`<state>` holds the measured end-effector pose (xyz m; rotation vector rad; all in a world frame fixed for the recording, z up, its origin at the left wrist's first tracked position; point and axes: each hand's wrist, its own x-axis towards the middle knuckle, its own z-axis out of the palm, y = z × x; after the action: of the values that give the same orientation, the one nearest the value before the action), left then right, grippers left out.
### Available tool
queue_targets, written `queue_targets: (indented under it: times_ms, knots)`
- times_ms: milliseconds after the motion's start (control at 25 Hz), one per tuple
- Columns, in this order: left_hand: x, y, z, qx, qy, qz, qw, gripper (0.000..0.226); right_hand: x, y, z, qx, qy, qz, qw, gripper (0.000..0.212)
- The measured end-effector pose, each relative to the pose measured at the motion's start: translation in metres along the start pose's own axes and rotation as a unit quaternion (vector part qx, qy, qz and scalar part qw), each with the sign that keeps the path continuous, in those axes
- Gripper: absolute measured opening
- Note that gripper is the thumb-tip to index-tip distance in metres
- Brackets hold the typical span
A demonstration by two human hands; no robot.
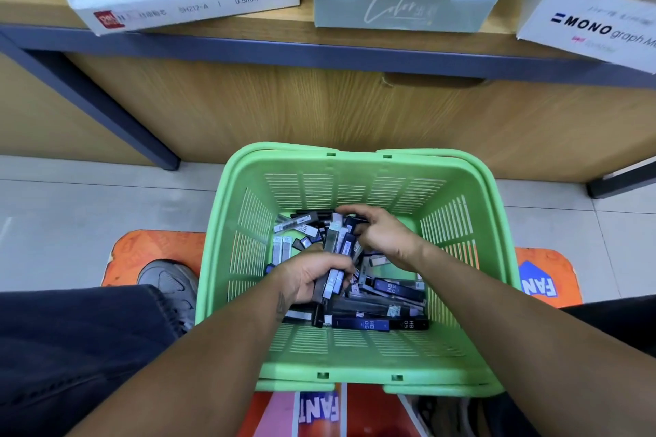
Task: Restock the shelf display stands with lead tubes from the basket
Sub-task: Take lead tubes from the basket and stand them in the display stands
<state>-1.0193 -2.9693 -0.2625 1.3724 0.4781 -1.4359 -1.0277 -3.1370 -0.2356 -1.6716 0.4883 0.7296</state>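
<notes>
The lead tubes (358, 280) lie jumbled on the floor of the green basket (355, 167), dark blue and black cases marked HB crossing grey ones. The left hand (312, 277) grips a small bundle of tubes near the basket's middle, fingers curled round them; the right hand (381, 234) pinches more tubes toward the far wall. To gather well, square the bundle so all tubes lie parallel, and keep to one type per handful, since the stands seem sorted. Above, on the wooden shelf (248, 19), the white 0.5mm display stand (184, 7) has open slots; the Color stand (404, 7) looks nearly bare.
</notes>
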Motion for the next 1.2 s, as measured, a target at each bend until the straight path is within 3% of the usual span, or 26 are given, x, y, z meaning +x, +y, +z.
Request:
queue_targets:
  times_ms: [80,200,360,560,760,960,1200]
  knots:
    - [0.004,0.0,0.002,-0.02,0.014,0.009,1.0,0.069,0.003,0.0,-0.001,-0.002,0.01,-0.012,1.0,0.064]
    - [0.009,0.0,0.005,-0.038,0.002,0.029,0.999,0.034,0.007,0.003,-0.001,0.008,0.013,-0.022,1.0,0.056]
    - [0.014,0.003,0.003,-0.066,0.006,0.032,0.997,0.045,0.012,0.009,0.0,0.02,0.015,-0.012,1.0,0.042]
    - [0.011,0.013,0.006,-0.085,0.008,0.045,0.995,0.014,0.012,0.014,-0.003,0.113,-0.014,0.006,0.993,0.049]
    - [-0.003,0.026,0.009,-0.104,0.021,0.086,0.991,0.015,0.001,0.012,-0.014,0.176,-0.022,0.012,0.984,0.046]
    - [-0.043,0.049,0.009,-0.048,-0.041,0.091,0.994,0.024,-0.019,-0.018,-0.033,0.101,-0.035,-0.047,0.993,0.041]
    - [-0.106,0.085,0.02,-0.04,-0.064,0.154,0.985,0.02,-0.059,-0.077,-0.055,0.109,-0.024,-0.126,0.986,0.021]
